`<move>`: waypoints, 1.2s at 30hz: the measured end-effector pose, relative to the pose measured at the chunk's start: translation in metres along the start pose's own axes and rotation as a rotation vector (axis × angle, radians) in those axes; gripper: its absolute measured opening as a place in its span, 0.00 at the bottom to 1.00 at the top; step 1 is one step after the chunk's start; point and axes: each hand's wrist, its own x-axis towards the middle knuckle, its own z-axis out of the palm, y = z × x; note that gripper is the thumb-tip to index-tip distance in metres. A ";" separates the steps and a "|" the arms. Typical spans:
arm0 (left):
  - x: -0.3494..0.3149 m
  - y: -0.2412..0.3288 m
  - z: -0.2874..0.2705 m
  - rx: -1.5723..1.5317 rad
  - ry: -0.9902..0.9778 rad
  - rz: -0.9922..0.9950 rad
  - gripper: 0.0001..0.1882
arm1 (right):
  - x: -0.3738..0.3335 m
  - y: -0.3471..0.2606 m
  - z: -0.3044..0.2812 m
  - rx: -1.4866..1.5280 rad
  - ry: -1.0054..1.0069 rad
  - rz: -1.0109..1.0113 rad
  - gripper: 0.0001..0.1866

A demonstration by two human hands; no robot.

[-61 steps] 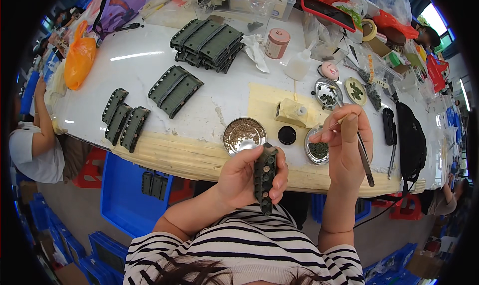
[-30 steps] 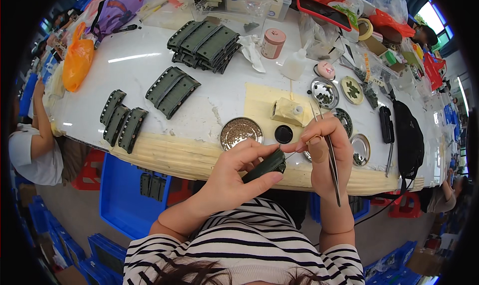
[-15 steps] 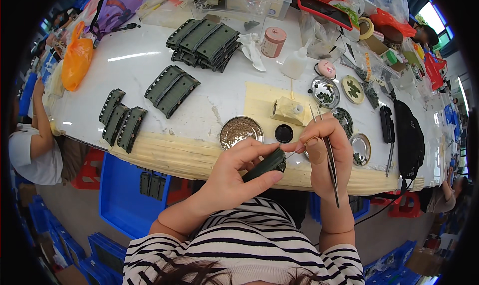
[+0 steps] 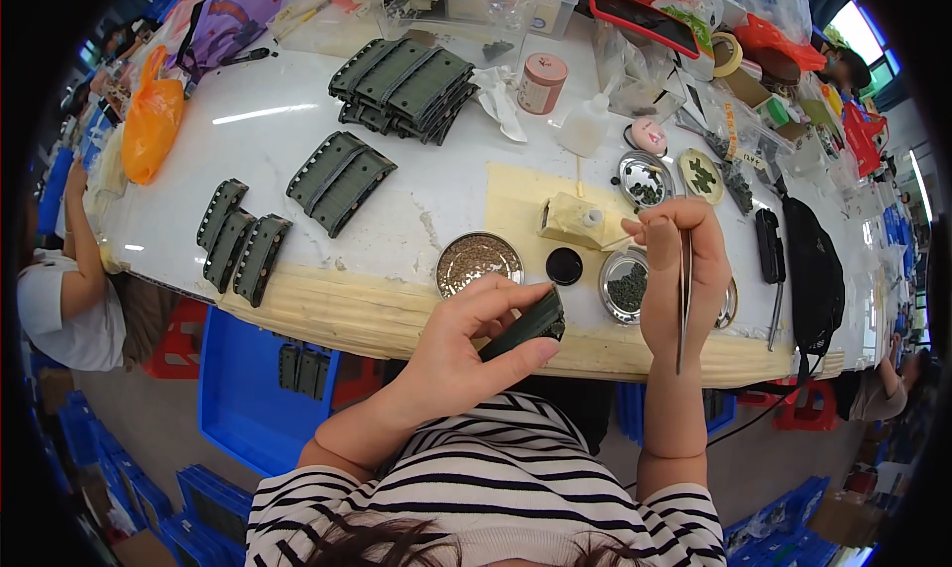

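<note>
My left hand (image 4: pixel 461 339) is closed around a dark green curved plastic piece (image 4: pixel 531 327), tilted up over the table's near edge. Off to the right, my right hand (image 4: pixel 686 274) is raised and closed on metal tweezers (image 4: pixel 684 314), which hang down along the palm. Its fingertips also pinch a thin pale stick (image 4: pixel 617 243) that points left at a small tape-covered bottle (image 4: pixel 580 223). Whether the stick touches the bottle I cannot tell. Below the bottle lies a round black cap (image 4: pixel 564 265). A round tin of dark green bits (image 4: pixel 625 287) sits beside my right wrist.
A tin of brownish bits (image 4: pixel 480 261) stands ahead of my left hand. Green panels lie stacked (image 4: pixel 402 89) and single (image 4: pixel 340 184), with smaller pieces (image 4: pixel 244 242) farther left. A black pouch (image 4: pixel 813 269) is at the right; a blue bin (image 4: pixel 253 388) sits below the table.
My right hand has moved away from the green piece, up and to the right, taking the tweezers and stick with it. The tin of green bits is now uncovered. My left hand has hardly moved.
</note>
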 end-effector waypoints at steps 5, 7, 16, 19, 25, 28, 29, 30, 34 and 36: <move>0.002 -0.002 0.000 -0.014 0.013 0.052 0.23 | 0.016 0.020 0.006 -0.392 0.044 -0.248 0.05; 0.002 0.000 0.000 -0.048 -0.002 0.046 0.22 | 0.018 0.021 0.007 -0.470 0.019 -0.286 0.06; 0.003 -0.009 0.003 -0.768 -0.156 -0.189 0.31 | 0.013 0.024 0.007 -0.539 -0.037 -0.323 0.09; 0.005 -0.015 0.005 -0.807 -0.148 -0.232 0.34 | 0.012 0.021 0.003 -0.523 -0.001 -0.315 0.10; 0.004 -0.022 0.001 -0.877 -0.230 -0.188 0.30 | -0.002 0.008 -0.012 -0.381 0.056 -0.248 0.09; 0.003 -0.023 0.001 -0.814 -0.238 -0.156 0.29 | -0.014 0.002 -0.018 -0.258 0.052 -0.213 0.13; 0.002 -0.022 0.002 -0.788 -0.246 -0.148 0.29 | -0.017 0.001 -0.020 -0.233 0.053 -0.229 0.16; 0.002 -0.020 0.002 -0.762 -0.250 -0.141 0.29 | -0.020 0.000 -0.021 -0.221 0.048 -0.238 0.21; -0.001 -0.022 0.008 -0.697 -0.215 -0.087 0.28 | -0.031 -0.008 -0.022 -0.138 0.045 -0.221 0.37; -0.001 -0.022 0.007 -0.674 -0.246 -0.083 0.28 | -0.036 -0.014 -0.021 -0.097 0.015 -0.185 0.41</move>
